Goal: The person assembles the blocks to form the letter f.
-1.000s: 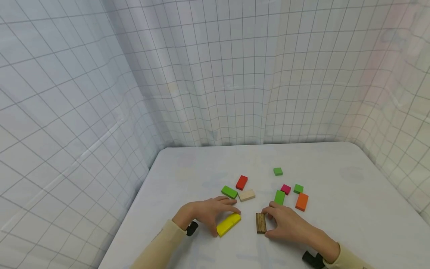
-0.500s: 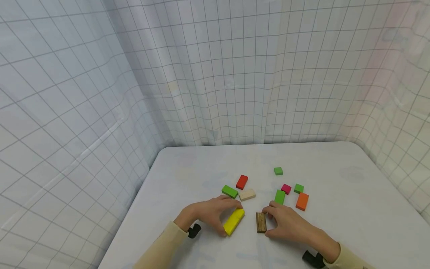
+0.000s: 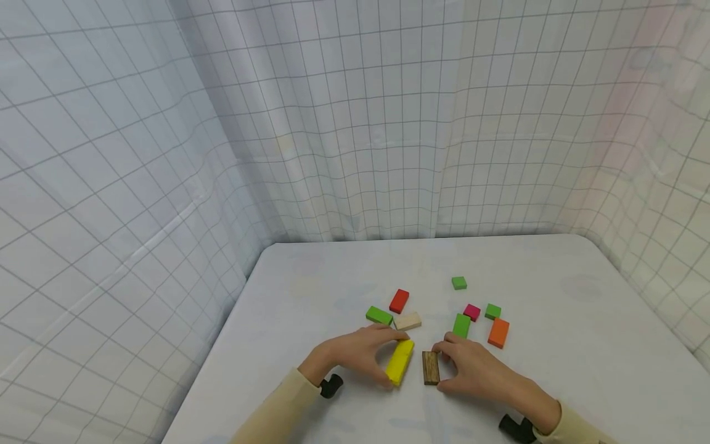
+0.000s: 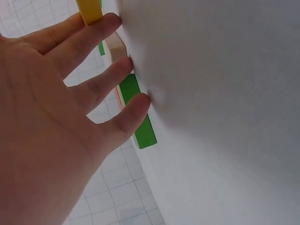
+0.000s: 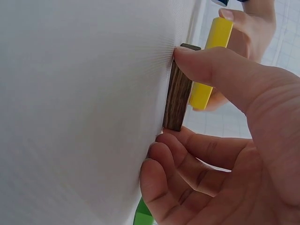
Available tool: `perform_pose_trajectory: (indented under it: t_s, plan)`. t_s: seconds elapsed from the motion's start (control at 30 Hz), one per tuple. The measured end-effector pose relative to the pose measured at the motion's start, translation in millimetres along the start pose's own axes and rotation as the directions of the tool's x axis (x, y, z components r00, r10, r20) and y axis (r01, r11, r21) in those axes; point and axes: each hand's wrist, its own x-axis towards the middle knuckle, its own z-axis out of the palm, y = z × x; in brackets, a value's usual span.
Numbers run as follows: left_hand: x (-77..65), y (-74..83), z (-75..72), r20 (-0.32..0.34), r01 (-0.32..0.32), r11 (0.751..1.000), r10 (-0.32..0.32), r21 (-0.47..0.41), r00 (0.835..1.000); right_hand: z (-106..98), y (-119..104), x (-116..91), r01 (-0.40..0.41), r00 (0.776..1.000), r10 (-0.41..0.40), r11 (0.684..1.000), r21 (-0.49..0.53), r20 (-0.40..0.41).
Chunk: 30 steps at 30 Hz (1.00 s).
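Observation:
Between thumb and index finger, my left hand (image 3: 360,353) pinches a long yellow block (image 3: 400,362) by its two ends. In the right wrist view this yellow block (image 5: 201,91) shows beyond a dark wood-grained block. My right hand (image 3: 470,367) holds that brown block (image 3: 431,368) the same way, thumb at the near end and fingertip at the far end. The brown block (image 5: 177,96) lies on the white table surface. A narrow gap parts the two blocks, yellow on the left and slightly slanted, brown upright in the head view. The left wrist view shows the other left fingers spread near the table.
Beyond the left hand lie a green block (image 3: 379,316), a red block (image 3: 399,301) and a pale wooden block (image 3: 407,321). Past the right hand are a green block (image 3: 461,325), a magenta block (image 3: 472,312), small green blocks (image 3: 492,311) and an orange block (image 3: 498,333). Gridded curtains surround the table.
My left hand has moved right with the yellow block, turning it steeper and bringing it close to the brown block. My right hand and the brown block have stayed in place.

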Motion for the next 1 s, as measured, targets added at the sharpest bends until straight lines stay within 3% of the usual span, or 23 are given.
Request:
perform_pose_trajectory:
  t_s: [0.47,0.7,1.0]
  plan:
    - [23.2,6.4,9.0,-0.111,0.054,0.998,-0.052,0.014,0.992,1.9,0.9,0.5,-0.001,1.000,0.001,1.000,-0.009,-0.005]
    - [33.7,8.7,9.2,-0.175,0.121,0.992,-0.115,0.024,0.978,1.9,1.6,0.9,0.000,1.000,0.000,1.000,-0.005,-0.003]
    - [46.0,11.8,11.4,-0.246,0.152,0.988,-0.143,0.018,0.959,1.6,1.4,-1.0,0.011,1.000,-0.011,1.000,-0.005,-0.013]
